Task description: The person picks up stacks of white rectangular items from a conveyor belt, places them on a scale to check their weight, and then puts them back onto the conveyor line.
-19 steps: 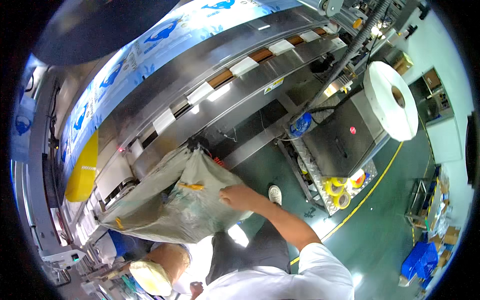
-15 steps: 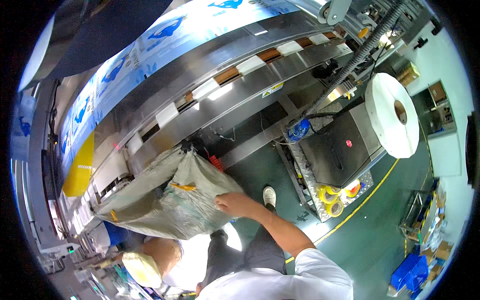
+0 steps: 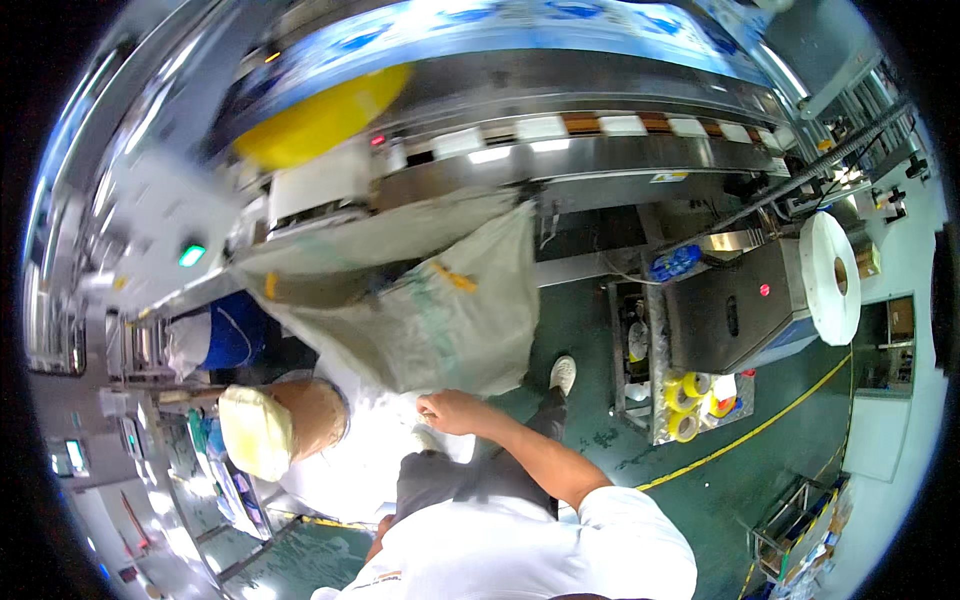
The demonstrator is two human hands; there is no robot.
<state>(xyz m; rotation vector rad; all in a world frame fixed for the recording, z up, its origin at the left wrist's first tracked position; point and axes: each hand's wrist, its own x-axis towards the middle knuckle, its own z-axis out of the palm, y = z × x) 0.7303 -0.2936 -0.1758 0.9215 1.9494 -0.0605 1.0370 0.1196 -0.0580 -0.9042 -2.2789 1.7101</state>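
My right hand (image 3: pixel 450 411) is held in front of my body with its fingers curled closed. It is just below the lower edge of a large grey-white woven sack (image 3: pixel 470 320); whether it touches the sack is unclear. What the fingers hold, if anything, is too small to make out. The sack hangs from the front of a steel machine, its mouth sagging, with orange marks on its side. Of my left arm only a bit of skin (image 3: pixel 379 538) shows beside my white shirt, and the fingers are hidden.
White packets (image 3: pixel 541 128) lie in a row along the machine's conveyor (image 3: pixel 640 152). Printed blue film (image 3: pixel 480 30) runs above. A cart (image 3: pixel 655 400) with yellow tape rolls (image 3: pixel 683 392) stands right. A cardboard drum with a yellowish cover (image 3: pixel 258 433) and a blue bin (image 3: pixel 238 330) stand left.
My view has swung left, bringing the drum and blue bin further into sight. My right hand, earlier in front of the sack's side, now shows below its lower edge, still curled.
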